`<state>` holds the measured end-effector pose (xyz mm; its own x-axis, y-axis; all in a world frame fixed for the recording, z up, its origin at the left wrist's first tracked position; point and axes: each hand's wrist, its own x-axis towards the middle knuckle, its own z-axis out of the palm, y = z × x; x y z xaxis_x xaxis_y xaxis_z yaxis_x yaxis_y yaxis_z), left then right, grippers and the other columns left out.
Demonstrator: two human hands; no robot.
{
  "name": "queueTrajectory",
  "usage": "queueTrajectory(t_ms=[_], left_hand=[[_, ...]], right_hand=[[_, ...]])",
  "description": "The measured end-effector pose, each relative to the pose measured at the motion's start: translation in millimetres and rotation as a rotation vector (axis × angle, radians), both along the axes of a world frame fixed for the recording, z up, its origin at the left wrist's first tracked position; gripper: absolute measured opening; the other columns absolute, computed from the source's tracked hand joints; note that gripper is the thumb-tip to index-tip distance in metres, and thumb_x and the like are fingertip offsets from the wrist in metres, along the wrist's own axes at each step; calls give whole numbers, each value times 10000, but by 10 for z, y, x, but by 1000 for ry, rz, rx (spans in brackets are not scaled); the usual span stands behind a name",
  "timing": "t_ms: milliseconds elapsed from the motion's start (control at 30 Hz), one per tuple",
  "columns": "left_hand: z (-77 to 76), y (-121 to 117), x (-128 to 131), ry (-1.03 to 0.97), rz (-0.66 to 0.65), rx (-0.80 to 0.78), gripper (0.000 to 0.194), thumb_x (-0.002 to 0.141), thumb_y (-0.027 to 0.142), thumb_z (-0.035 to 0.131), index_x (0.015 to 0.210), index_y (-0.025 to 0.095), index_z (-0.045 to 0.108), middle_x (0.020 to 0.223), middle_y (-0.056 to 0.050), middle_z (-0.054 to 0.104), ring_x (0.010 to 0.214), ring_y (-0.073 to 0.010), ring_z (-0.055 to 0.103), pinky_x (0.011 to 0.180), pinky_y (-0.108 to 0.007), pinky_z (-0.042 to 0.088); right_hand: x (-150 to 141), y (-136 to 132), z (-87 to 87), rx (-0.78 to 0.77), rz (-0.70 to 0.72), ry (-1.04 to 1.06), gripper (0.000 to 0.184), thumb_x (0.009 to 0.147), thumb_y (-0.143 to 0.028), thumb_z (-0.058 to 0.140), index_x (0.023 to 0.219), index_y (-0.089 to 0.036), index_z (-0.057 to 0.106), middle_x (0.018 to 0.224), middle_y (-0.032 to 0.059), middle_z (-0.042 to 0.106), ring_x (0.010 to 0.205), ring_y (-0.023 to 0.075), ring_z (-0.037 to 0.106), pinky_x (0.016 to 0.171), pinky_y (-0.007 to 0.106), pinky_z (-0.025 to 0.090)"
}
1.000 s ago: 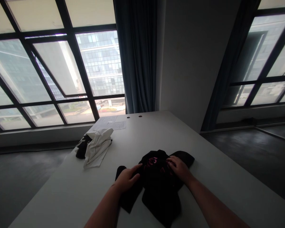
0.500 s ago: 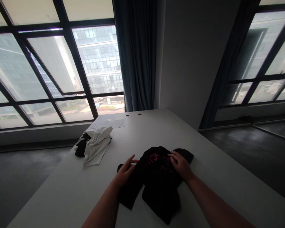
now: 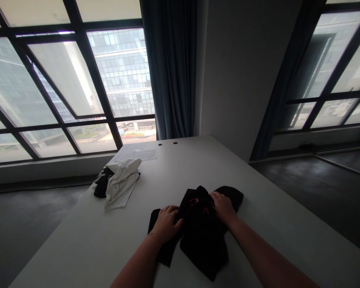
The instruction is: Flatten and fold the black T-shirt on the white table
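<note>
A black shirt (image 3: pixel 202 240) with a pink print lies bunched on the white table (image 3: pixel 180 168) in front of me, its flaps spread to both sides and toward me. My left hand (image 3: pixel 168 224) is on its left part, fingers curled into the cloth and thumb toward the middle. On the other side my right hand (image 3: pixel 223 206) grips the fabric beside the print, with its fingertips partly hidden in the folds. Between the two hands the cloth is gathered into a raised bunch.
At the table's left edge lies a crumpled white garment (image 3: pixel 123 176) with a black piece of cloth (image 3: pixel 102 186) beside it. Printed papers (image 3: pixel 145 154) rest behind them. Two round holes are near the far edge, below a blue curtain (image 3: pixel 174 80) and windows.
My left hand has moved right and closed onto the shirt from a more open pose. My right hand has shifted slightly left, and the cloth between them is bunched narrower.
</note>
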<state>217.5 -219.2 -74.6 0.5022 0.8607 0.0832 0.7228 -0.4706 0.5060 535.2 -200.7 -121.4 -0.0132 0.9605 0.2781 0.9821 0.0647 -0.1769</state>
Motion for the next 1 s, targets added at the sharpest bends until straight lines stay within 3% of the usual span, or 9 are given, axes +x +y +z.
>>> queueTrajectory(t_ms=[100, 200, 333, 433, 533, 633, 733, 867, 1000], left_hand=[[-18, 15, -23, -51, -7, -39, 250, 956, 325, 558, 1135, 221, 699, 1231, -99, 737, 1226, -279, 635, 1108, -418, 431], [-84, 59, -55, -145, 94, -116, 219, 997, 336, 478, 1082, 213, 638, 1011, -79, 744, 983, -243, 678, 909, -354, 507], [-182, 134, -116, -375, 152, -195, 153, 971, 324, 462, 1025, 226, 566, 1031, -52, 707, 973, -214, 643, 898, -326, 498], [-227, 160, -159, -476, 136, -221, 111, 936, 336, 483, 883, 241, 461, 892, -3, 635, 869, -181, 593, 829, -298, 494], [-233, 156, -180, -497, 163, -129, 197, 935, 392, 515, 868, 255, 390, 823, 35, 563, 779, -154, 535, 773, -284, 479], [-181, 141, -182, -442, 195, -10, 139, 930, 356, 533, 944, 262, 431, 862, 33, 580, 792, -160, 552, 789, -292, 489], [-82, 136, -202, -304, 222, 188, 73, 910, 247, 537, 982, 256, 540, 1006, -25, 629, 938, -203, 612, 921, -350, 497], [19, 156, -282, -144, 305, 459, 263, 948, 186, 507, 1141, 249, 674, 1191, -108, 642, 1170, -274, 606, 1134, -470, 407], [10, 188, -344, -101, 442, 582, 360, 997, 202, 467, 1309, 200, 648, 1343, -160, 614, 1323, -303, 545, 1252, -533, 279]], right_hand=[[13, -25, 23, -16, 24, -43, 395, 940, -159, 508, 1304, -194, 659, 1450, 159, 621, 1147, 302, 629, 893, 377, 453], [34, -14, 61, -58, 85, -49, 495, 910, -90, 492, 1375, -203, 623, 1574, 147, 529, 1220, 314, 600, 885, 385, 467], [20, 47, 131, -133, 76, -25, 494, 908, -87, 506, 1373, -211, 615, 1485, 154, 607, 1206, 306, 621, 873, 373, 468], [-24, 68, 178, -145, 28, 11, 383, 924, -107, 515, 1272, -200, 646, 1369, 162, 665, 1119, 281, 672, 827, 344, 450], [-58, 51, 193, -124, 8, 82, 320, 941, -153, 535, 1239, -209, 637, 1210, 131, 731, 1034, 257, 699, 806, 322, 427], [-66, 16, 185, -81, 2, 113, 304, 955, -195, 537, 1242, -215, 635, 1161, 117, 749, 1024, 245, 691, 829, 318, 413], [-63, -20, 190, -28, 21, 108, 260, 970, -234, 520, 1194, -208, 650, 1171, 118, 738, 1052, 259, 662, 863, 344, 411], [-71, -53, 228, 121, 108, 138, 161, 970, -241, 514, 1049, -213, 651, 1103, 105, 727, 1087, 278, 623, 1015, 434, 399], [-94, -68, 249, 303, 192, 207, 165, 958, -159, 474, 972, -246, 613, 1108, 73, 728, 1143, 261, 611, 1226, 540, 220]])
